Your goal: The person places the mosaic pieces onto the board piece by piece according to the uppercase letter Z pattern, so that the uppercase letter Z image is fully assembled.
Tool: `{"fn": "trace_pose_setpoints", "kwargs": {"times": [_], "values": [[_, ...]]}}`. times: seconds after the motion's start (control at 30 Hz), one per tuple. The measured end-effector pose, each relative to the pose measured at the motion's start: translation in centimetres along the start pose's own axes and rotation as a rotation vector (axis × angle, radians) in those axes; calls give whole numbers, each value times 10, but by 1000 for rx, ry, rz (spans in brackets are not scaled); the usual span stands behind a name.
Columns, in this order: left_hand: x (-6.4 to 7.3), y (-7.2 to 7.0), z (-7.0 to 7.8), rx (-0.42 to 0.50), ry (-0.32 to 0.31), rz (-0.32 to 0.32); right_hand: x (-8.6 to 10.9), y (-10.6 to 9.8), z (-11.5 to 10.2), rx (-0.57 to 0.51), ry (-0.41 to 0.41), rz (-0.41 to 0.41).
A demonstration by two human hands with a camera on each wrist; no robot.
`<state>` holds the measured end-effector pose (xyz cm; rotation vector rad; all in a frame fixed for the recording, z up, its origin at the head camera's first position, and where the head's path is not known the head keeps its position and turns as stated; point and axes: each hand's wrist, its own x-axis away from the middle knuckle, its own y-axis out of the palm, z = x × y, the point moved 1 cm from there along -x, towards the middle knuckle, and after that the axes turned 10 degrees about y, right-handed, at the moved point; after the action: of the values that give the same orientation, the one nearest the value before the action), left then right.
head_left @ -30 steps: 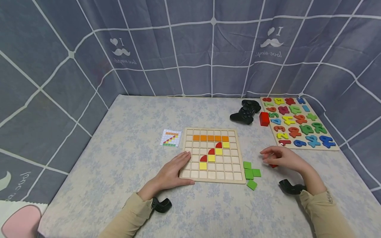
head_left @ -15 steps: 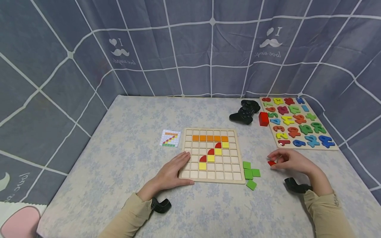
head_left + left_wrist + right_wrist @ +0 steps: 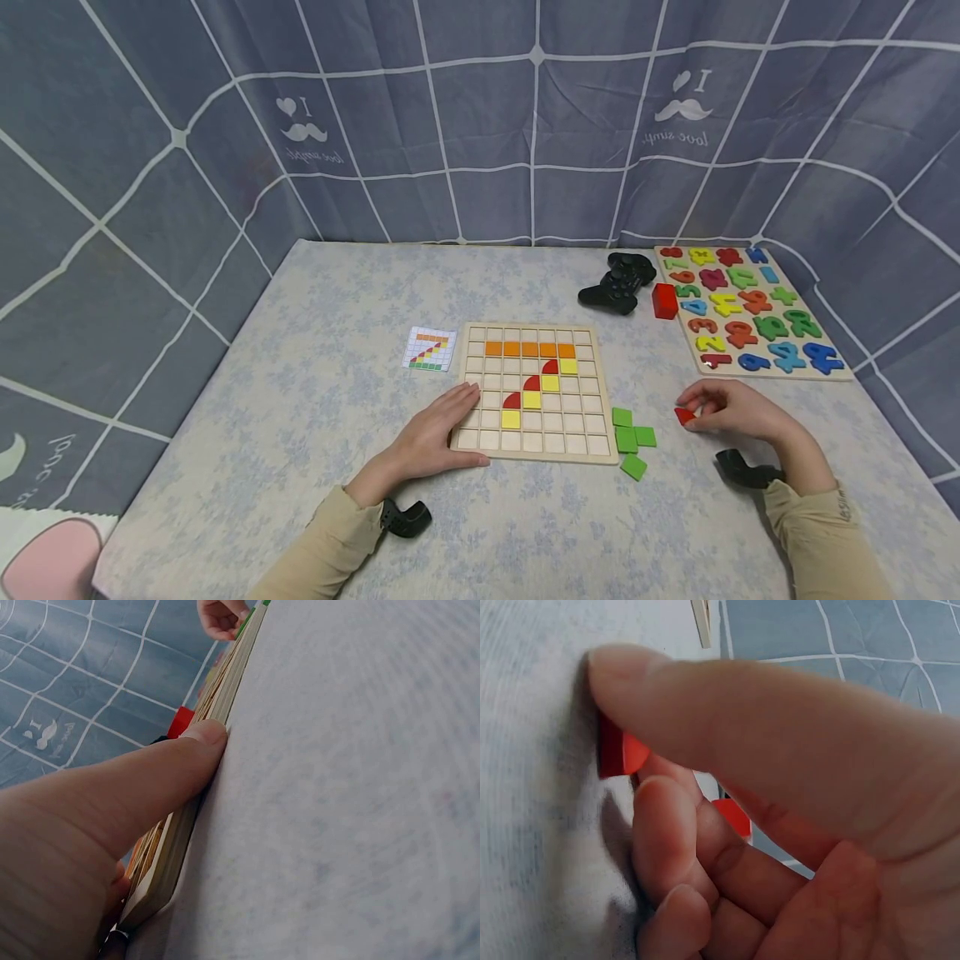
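Probably light, stiff and a little slick, the small red piece [image 3: 683, 416] towards the right edge of the surface [image 3: 322, 333] suits a side-edge pinch, which the right hand's [image 3: 731, 410] thumb and fingers give it, while the left hand's [image 3: 431, 425] extended fingers, thumb spread, touch the grid board [image 3: 572, 422].

The right grip [image 3: 729, 408] partly hides a red piece [image 3: 682, 416]; a pink shape [image 3: 54, 554] is cut off.

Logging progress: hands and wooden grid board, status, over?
Left hand on square wooden grid board. Right hand pinches small red piece. Green square tiles between right hand and board.
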<state>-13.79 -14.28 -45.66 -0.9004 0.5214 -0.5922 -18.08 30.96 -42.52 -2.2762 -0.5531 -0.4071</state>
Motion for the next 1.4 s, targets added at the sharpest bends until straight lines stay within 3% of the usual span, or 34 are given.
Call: {"fn": "trace_pose_setpoints", "kwargs": {"times": [0.47,0.9,1.17,1.4], "values": [[0,-1,0,9,-3,-3,-5,5,-3,103,-3,30],[0,-2,1,18,0,-1,-10,12,-13,-14,-53,50],[1,-1,0,23,2,12,-29,27,-44,-77,-72,107],[0,0,-1,16,9,9,-48,51,-92,-30,-184,-52]]}}
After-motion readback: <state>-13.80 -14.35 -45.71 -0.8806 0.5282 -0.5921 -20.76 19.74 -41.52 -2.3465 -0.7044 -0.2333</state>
